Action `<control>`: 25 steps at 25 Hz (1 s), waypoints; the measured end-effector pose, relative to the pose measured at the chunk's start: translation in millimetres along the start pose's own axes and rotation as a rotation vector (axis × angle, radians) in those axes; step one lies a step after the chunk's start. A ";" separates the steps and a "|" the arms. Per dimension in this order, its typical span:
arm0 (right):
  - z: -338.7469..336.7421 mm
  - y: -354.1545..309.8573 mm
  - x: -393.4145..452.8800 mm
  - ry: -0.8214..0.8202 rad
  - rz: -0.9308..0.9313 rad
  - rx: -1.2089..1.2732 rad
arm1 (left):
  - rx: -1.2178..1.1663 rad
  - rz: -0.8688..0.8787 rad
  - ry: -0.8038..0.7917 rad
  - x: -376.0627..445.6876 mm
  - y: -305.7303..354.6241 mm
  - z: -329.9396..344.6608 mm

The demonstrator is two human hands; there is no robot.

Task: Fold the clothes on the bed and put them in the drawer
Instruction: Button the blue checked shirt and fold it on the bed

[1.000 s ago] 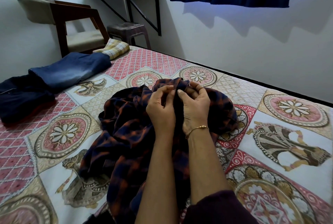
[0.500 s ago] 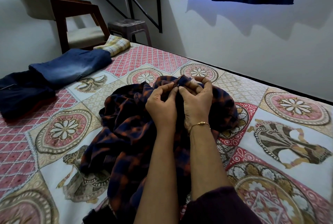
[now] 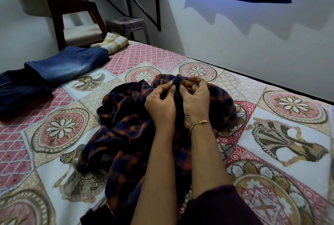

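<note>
Plaid shirt (image 3: pixel 130 134), navy and orange, is lying crumpled mid-bed (image 3: pixel 271 89) on the patterned cover. We are pinching its button placket near the collar with both hands: left hand (image 3: pixel 160 103) fingers (image 3: pixel 167 86) curled onto the left edge, right hand (image 3: pixel 196 101) fingers (image 3: pixel 194 80) gripping the right edge, a dark button showing between them. Folded blue jeans (image 3: pixel 66 64) and a dark navy garment (image 3: pixel 19 91) are sitting well apart at far left, with a yellow checked cloth (image 3: pixel 113 42) beyond the jeans.
</note>
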State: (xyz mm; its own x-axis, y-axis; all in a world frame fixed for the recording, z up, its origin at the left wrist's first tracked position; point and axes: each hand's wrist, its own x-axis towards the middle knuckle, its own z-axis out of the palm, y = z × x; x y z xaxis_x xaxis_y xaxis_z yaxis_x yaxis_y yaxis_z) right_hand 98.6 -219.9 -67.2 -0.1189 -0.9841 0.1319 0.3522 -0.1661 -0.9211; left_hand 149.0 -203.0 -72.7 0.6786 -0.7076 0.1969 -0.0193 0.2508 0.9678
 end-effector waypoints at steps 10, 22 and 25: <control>-1.8 -2.4 -2.9 0.003 0.062 0.018 | -0.270 -0.235 -0.118 -1.1 3.6 -10.9; -4.5 -6.3 -4.5 0.004 0.023 -0.113 | -0.042 -0.080 -0.141 -2.7 0.5 -9.2; -3.9 -4.7 -4.0 -0.009 0.012 -0.150 | 0.089 0.008 -0.091 -0.5 -1.2 -5.3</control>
State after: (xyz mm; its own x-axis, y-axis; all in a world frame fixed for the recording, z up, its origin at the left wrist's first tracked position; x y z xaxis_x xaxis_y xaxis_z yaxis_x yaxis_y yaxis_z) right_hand 93.8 -215.0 -64.7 -0.1065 -0.9866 0.1235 0.2108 -0.1438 -0.9669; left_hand 152.6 -199.5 -74.7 0.6086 -0.7641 0.2139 -0.0923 0.1996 0.9755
